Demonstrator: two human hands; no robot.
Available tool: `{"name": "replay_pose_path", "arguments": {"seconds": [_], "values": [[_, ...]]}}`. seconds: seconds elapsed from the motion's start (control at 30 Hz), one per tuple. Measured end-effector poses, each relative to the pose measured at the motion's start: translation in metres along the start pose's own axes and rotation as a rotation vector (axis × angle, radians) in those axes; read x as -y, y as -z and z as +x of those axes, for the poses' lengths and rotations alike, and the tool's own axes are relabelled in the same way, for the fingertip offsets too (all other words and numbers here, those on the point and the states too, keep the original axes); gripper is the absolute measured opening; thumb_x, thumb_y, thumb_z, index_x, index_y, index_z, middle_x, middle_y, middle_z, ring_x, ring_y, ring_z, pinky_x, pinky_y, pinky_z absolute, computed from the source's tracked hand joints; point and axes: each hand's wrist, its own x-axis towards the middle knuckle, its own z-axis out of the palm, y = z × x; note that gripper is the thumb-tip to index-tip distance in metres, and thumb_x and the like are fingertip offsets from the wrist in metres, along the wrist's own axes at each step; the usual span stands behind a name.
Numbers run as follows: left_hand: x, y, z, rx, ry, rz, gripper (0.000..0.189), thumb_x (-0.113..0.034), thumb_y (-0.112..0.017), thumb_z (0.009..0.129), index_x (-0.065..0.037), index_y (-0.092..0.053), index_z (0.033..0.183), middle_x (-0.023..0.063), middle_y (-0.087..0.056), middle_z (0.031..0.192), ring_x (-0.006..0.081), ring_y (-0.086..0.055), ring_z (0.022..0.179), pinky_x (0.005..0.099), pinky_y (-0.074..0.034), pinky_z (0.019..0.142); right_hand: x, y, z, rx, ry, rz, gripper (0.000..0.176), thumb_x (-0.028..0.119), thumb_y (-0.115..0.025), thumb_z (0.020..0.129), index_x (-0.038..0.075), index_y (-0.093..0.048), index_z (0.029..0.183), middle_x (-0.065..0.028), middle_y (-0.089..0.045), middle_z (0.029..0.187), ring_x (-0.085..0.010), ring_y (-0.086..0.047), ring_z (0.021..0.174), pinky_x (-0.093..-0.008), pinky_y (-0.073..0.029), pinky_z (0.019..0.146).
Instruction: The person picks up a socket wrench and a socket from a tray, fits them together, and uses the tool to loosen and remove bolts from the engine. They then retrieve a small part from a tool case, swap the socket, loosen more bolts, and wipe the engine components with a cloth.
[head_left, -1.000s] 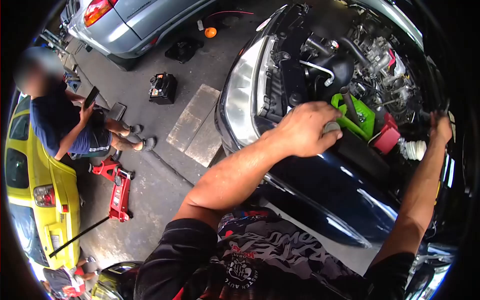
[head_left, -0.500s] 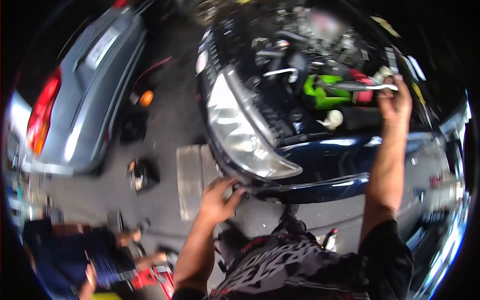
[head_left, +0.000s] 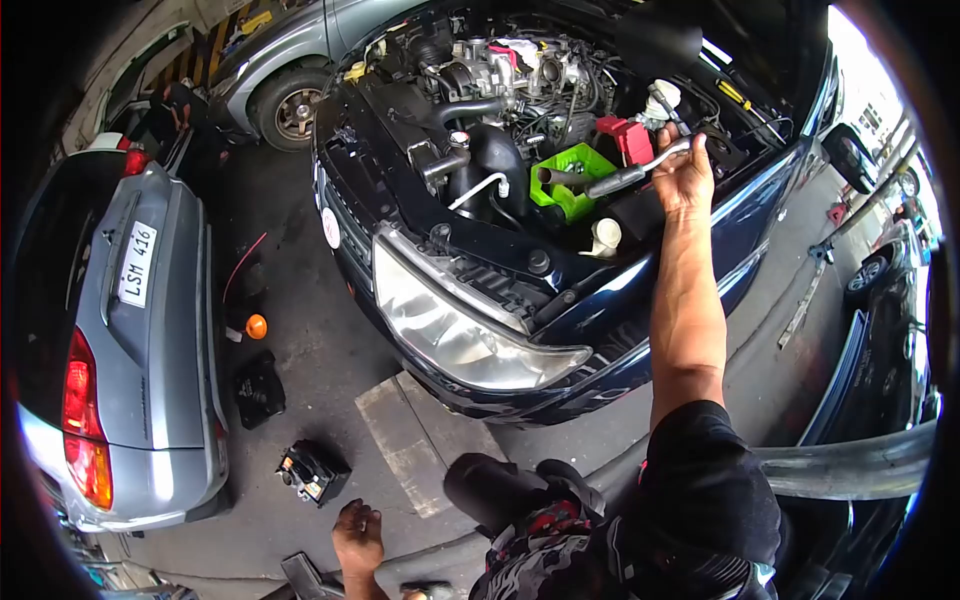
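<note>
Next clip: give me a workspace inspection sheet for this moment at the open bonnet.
Surface: concrete floor, with a pale patch near the bumper.
Job's things: ratchet held over the green part in the open engine bay of the dark blue car.
Clutter: small black box and orange ball on the floor.
Hands: right hand shut on the ratchet; left hand low near the floor, grip unclear.
Cables: red cord on the floor.
Surroundings: silver car parked alongside.
</note>
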Motion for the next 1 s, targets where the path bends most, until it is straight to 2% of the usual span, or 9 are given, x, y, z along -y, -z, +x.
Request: {"name": "replay_pose_path", "arguments": {"seconds": [0.03,0.1,0.13,0.27,0.4,0.5,0.67,0.87,1.0], "values": [[-0.006,-0.001,0.003,0.01,-0.004,0.016,0.034,-0.004,-0.073,0.084,0.006,-0.062,0.114,0.0138,-0.071,0.093,0.0203,-0.07,0.086,0.0309,-0.055,0.078,-0.004,-0.011,-0.004,-0.216,0.046,-0.075,0.049,0.044,-0.059,0.099,-0.003,-0.065,0.112,-0.014,-0.073,0.108,-0.0254,-0.069,0.098,-0.0307,-0.054,0.065],[-0.019,-0.009,0.014,0.035,0.01,-0.045,0.033,-0.004,-0.073,0.084,0.004,-0.063,0.114,0.0146,-0.071,0.094,0.0206,-0.07,0.087,0.0317,-0.055,0.08,-0.005,-0.01,-0.003,-0.212,0.03,-0.159,0.052,0.049,-0.057,0.098,-0.001,-0.066,0.109,-0.0106,-0.072,0.1,-0.0231,-0.067,0.084,-0.0335,-0.052,0.066],[-0.026,-0.012,0.022,0.065,-0.026,-0.005,0.033,-0.004,-0.074,0.084,0.004,-0.063,0.114,0.0149,-0.071,0.094,0.0208,-0.07,0.087,0.032,-0.055,0.081,-0.009,-0.028,-0.007,-0.329,0.08,-0.188,0.054,0.052,-0.055,0.099,-0.001,-0.066,0.107,-0.0094,-0.071,0.095,-0.0212,-0.063,0.075,-0.0323,-0.05,0.063],[-0.014,-0.022,0.065,0.134,-0.131,0.035,0.031,-0.003,-0.071,0.087,0.005,-0.061,0.116,0.0113,-0.07,0.099,0.0182,-0.069,0.091,0.0296,-0.055,0.081,0.001,0.0,-0.003,-0.156,0.019,-0.199,0.052,0.05,-0.06,0.097,-0.001,-0.065,0.106,-0.0109,-0.071,0.096,-0.0189,-0.061,0.073,-0.0316,-0.049,0.061],[-0.041,-0.024,0.15,0.232,-0.283,0.085,0.032,-0.006,-0.073,0.087,0.005,-0.062,0.115,0.014,-0.071,0.101,0.0203,-0.069,0.095,0.031,-0.055,0.083,0.001,-0.013,-0.013,-0.27,0.16,-0.383,0.014,0.004,-0.059,0.09,0.002,-0.062,0.103,-0.0101,-0.066,0.093,-0.0171,-0.055,0.073,-0.0296,-0.047,0.057],[-0.098,-0.031,0.251,0.28,-0.441,0.156,0.034,-0.008,-0.073,0.086,0.003,-0.063,0.116,0.0149,-0.072,0.103,0.0224,-0.07,0.096,0.0333,-0.055,0.085,0.001,-0.019,-0.019,-0.441,0.301,-0.522,0.013,0.006,-0.06,0.091,0.0,-0.062,0.102,-0.0113,-0.069,0.098,-0.017,-0.058,0.074,-0.0289,-0.048,0.061],[-0.203,-0.065,0.389,0.457,-0.459,0.174,0.036,-0.01,-0.074,0.084,0.0,-0.064,0.118,0.0139,-0.072,0.104,0.0238,-0.07,0.097,0.0359,-0.054,0.088,0.011,-0.014,-0.033,-0.343,0.223,-0.496,0.029,0.023,-0.062,0.097,0.001,-0.064,0.116,-0.0103,-0.071,0.099,-0.0175,-0.066,0.08,-0.0264,-0.054,0.066],[-0.258,-0.101,0.441,0.6,-0.472,0.122,0.035,-0.009,-0.074,0.085,-0.001,-0.065,0.117,0.0116,-0.072,0.105,0.0215,-0.068,0.099,0.0349,-0.053,0.089,-0.006,-0.036,-0.03,-0.333,0.214,-0.363,0.026,0.026,-0.061,0.099,0.006,-0.061,0.116,-0.0084,-0.059,0.099,-0.0177,-0.054,0.084,-0.0272,-0.049,0.061],[-0.298,-0.131,0.461,0.594,-0.533,0.119,0.034,-0.012,-0.075,0.084,0.0,-0.065,0.115,0.0158,-0.07,0.105,0.0301,-0.068,0.098,0.0384,-0.054,0.087,-0.006,-0.036,-0.033,-0.341,0.203,-0.285,0.026,0.023,-0.064,0.097,0.007,-0.059,0.117,-0.0067,-0.055,0.094,-0.0154,-0.048,0.077,-0.0253,-0.044,0.058]]}}
